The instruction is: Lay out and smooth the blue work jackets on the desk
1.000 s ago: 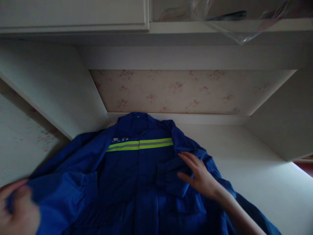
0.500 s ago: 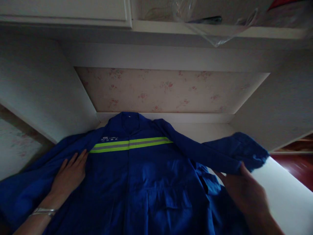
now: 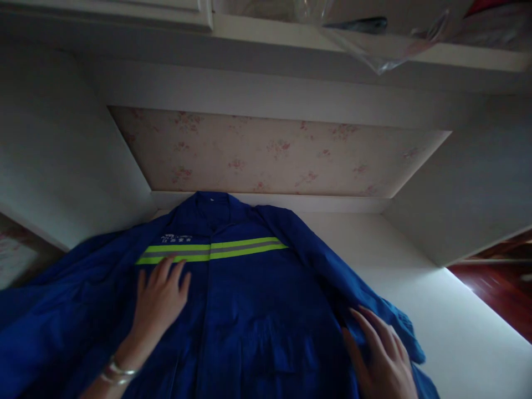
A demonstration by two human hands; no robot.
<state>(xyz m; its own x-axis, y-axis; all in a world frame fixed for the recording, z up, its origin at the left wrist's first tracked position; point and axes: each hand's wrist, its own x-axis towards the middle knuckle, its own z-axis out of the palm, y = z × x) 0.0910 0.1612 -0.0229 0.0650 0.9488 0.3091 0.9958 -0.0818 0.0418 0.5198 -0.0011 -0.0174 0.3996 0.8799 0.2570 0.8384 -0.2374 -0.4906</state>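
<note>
A blue work jacket [image 3: 257, 288] lies spread front side up, its collar toward the back wall. A yellow-green reflective band [image 3: 245, 247] with a grey stripe crosses its chest, and small white lettering [image 3: 177, 238] sits above the band. Over the chest, just below that band, is my left hand [image 3: 162, 293], fingers spread and holding nothing. My right hand [image 3: 382, 349] rests on or just over the sleeve [image 3: 353, 282] at the right, fingers stretched out. That sleeve slants down along the jacket's side. The jacket's lower part runs out of view.
The white surface [image 3: 449, 327] extends right of the jacket. White side panels [image 3: 465, 194] flank it, and flowered wallpaper [image 3: 278, 152] covers the back. Overhead, a shelf [image 3: 266, 36] holds a clear plastic bag [image 3: 378, 64] that hangs over its edge.
My right hand has let go of the sleeve, which has swung down from stretched outward to lie along the jacket's side. My left hand has moved right, from the left armpit onto the chest.
</note>
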